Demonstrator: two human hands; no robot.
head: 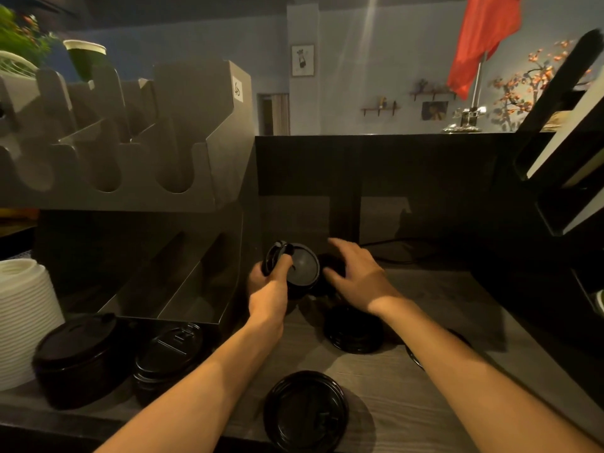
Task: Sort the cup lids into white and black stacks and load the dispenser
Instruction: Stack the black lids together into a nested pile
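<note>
Gripped a small clutch of black lids [302, 270] in the left hand [269, 282] — fingers curled round the near rim, one lid tilted up behind the fingertips. Spread the right hand [358, 276] just beside, fingers apart and arched over another black lid [330, 263] — touching or just clear, could not tell. Worked above a wooden counter [376, 380] bearing more black stacks [354, 333], with a white stack [23, 322] far left, below the grey dispenser [212, 165].

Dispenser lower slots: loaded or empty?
Empty: the lower slots show only bare floor and dividers; black lid stacks sit outside, in front.
</note>
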